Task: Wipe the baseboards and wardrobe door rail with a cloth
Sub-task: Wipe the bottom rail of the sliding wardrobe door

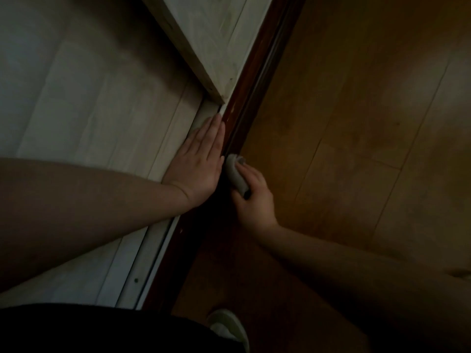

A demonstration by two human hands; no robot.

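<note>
A dim, downward view from a person's head. The right half of the frame is an orange-brown wooden floor [356, 123] with plank seams running diagonally. The left half is a pale, whitewashed wood surface [89, 98], and a pale wardrobe door [211, 39] comes in from the top centre, its lower corner ending near the middle of the frame.

Between the two halves runs a dark reddish-brown door rail [252, 77], a long diagonal strip from the top right of centre down to the bottom centre, with a pale metal track [142, 261] just beside it on the left.

Two bare forearms enter — one from the left edge, one from the lower right. The left hand [201, 159] lies flat at the centre of the frame, fingers straight and together, palm pressed on the pale surface at the rail's edge, holding nothing. The right hand [251, 194], just beside it, grips a small bunched grey cloth [235, 174] with curled fingers — the cloth touches the dark rail.

At the bottom edge sit dark clothing [89, 329] and a pale slipper [229, 327].
</note>
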